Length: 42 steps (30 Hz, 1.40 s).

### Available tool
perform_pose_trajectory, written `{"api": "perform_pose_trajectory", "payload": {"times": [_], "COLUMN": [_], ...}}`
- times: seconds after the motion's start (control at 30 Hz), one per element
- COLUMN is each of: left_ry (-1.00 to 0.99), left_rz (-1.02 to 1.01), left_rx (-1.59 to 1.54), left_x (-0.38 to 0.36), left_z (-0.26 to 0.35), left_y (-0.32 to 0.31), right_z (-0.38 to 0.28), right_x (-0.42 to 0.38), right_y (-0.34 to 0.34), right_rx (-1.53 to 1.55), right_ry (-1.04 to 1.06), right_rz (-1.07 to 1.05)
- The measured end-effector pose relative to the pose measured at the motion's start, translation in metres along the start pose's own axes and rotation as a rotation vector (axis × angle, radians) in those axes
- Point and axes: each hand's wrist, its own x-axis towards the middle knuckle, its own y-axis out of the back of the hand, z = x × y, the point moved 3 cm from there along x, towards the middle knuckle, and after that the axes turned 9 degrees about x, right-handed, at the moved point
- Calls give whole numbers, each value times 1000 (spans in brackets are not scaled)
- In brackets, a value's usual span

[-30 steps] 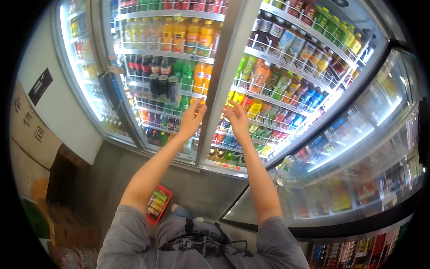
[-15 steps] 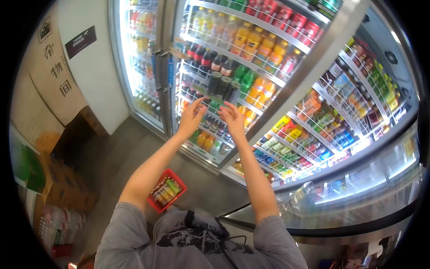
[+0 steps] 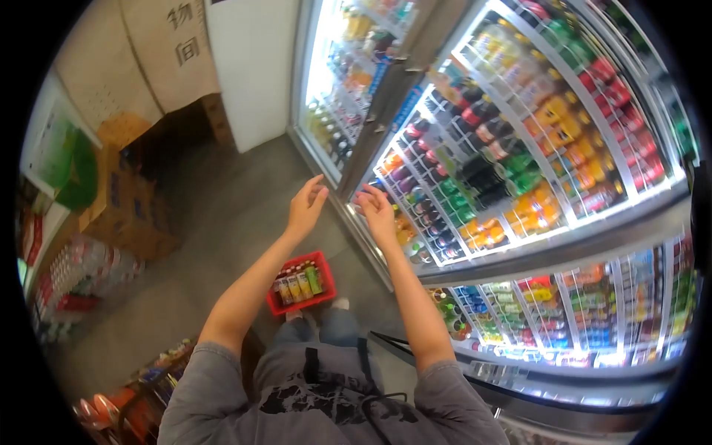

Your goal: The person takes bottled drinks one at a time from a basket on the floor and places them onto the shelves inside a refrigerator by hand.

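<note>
My left hand (image 3: 305, 206) is raised above the floor, its fingers apart and nothing in it. To its right, my right hand (image 3: 377, 213) hovers before the lower edge of the glass-door drinks fridge (image 3: 445, 273), fingers parted and curled a little, also holding nothing. The two hands do not touch each other. Below them on the floor, near my feet, sits a red basket (image 3: 326, 271) with several bottles (image 3: 299, 284) standing in it. Behind the fridge glass are shelves of bottles and dark cans (image 3: 482, 174).
A second fridge section (image 3: 348, 81) stands further left, beside a white wall panel (image 3: 252, 74). Cardboard boxes (image 3: 126, 200) and wrapped bottle packs (image 3: 89, 274) are at the left. A shelf of goods (image 3: 156, 378) is at the lower left, and a curved display cooler (image 3: 578, 386) at the right.
The view has turned left and down, so the fridge appears further right and the basket nearer the middle. Both hands remain raised and empty, with the low shelf of goods now showing.
</note>
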Motion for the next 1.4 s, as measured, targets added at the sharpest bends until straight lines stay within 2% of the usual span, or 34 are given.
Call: {"api": "perform_pose_trajectory", "payload": {"times": [0.17,0.3,0.37,0.53,0.6,0.63,0.73,0.8,0.9,0.97,1.13,1.27,1.4], "left_ry": [169,350,418,664,758,761,865,886,910,930,1053,1109,1106], "left_rz": [176,253,304,347,260,287,201,171,3,40,-19,-38,-82], "left_rx": [240,291,492,343,408,360,348,386,500,428,327,209,237], "left_x": [-30,-78,-117,-198,-215,-223,-231,-253,-276,-295,-324,-346,-327], "left_z": [-93,-145,-188,-252,-273,-289,-317,-369,-420,-448,-498,-568,-628], "left_y": [46,68,74,56,45,38,20,-1,-17,-27,-50,-80,-106], "right_z": [99,198,246,319,342,354,392,421,471,500,558,617,677], "right_x": [35,12,-5,-46,-52,-56,-67,-77,-99,-111,-128,-135,-131], "right_y": [-19,-3,14,41,50,54,67,81,108,118,131,145,158], "right_rx": [22,-34,-109,-77,-69,-80,-50,-127,-155,-189,-199,-157,-212], "right_ry": [-183,-373,-466,-682,-744,-765,-753,-813,-887,-936,-1054,-1016,-1009], "right_rz": [-151,-141,-144,-138,-140,-143,-183,-157,-96,-77,-62,-60,-24]}}
